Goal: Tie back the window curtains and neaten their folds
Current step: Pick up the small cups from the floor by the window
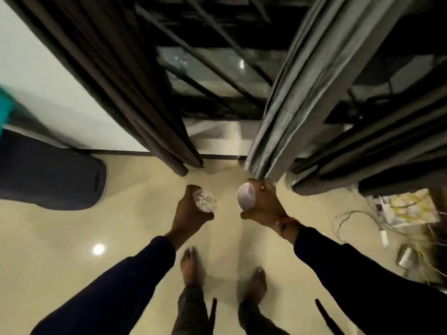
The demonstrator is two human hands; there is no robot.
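Both curtains hang loose either side of the window grille (212,76): the dark brown curtain (116,76) to its left, the grey curtain (302,93) to its right. Below the grille, the left hand (191,211) grips a clear faceted object (205,201), and the right hand (262,205) holds a pale round object (246,197) just beside the grey hem. Best gather the grey folds evenly before binding. I can't tell what either object is; the clutter (408,209) right of the grille is blurred, and the curtain tops are cut off
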